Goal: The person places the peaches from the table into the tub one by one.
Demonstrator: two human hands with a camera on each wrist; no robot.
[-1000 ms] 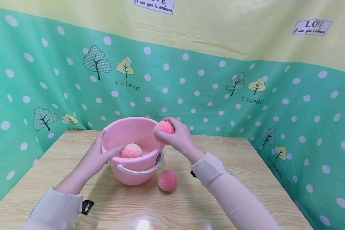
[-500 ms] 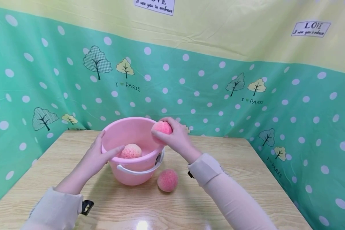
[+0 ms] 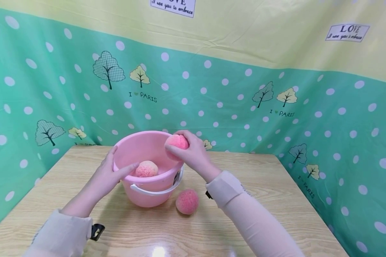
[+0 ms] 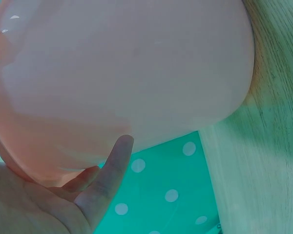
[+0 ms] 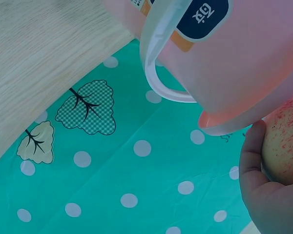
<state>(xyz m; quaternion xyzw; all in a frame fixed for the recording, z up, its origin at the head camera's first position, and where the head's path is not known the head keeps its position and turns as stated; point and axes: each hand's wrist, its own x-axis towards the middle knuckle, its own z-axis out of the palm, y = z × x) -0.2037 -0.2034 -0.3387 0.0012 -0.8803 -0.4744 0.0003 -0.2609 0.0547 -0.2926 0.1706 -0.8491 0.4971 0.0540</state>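
Observation:
A pink plastic bucket [image 3: 138, 144] stands on the table, its white handle [image 3: 154, 193] hanging down at the front. My left hand [image 3: 110, 171] grips the left rim, thumb over the inside and fingers along the outer wall, as the left wrist view also shows. In my right hand [image 3: 196, 152] a fuzzy pink peach [image 3: 177, 142] is held at the bucket's right rim, overlapping the opening. Its pale, red-speckled side faces the right wrist camera. Inside the bucket lies a second peach [image 3: 147, 169], pale with pink speckles. A third peach [image 3: 187, 202] rests on the table, front right of the bucket.
The wooden table [image 3: 244, 214] reaches back to a green, white-dotted curtain [image 3: 206, 96] with tree prints, which also runs along both sides. A dark blue label [image 5: 205, 17] is stuck to the bucket's right side.
My right hand has moved slightly left with its peach, farther over the bucket's opening. The left hand, the bucket and the other peaches stay in place.

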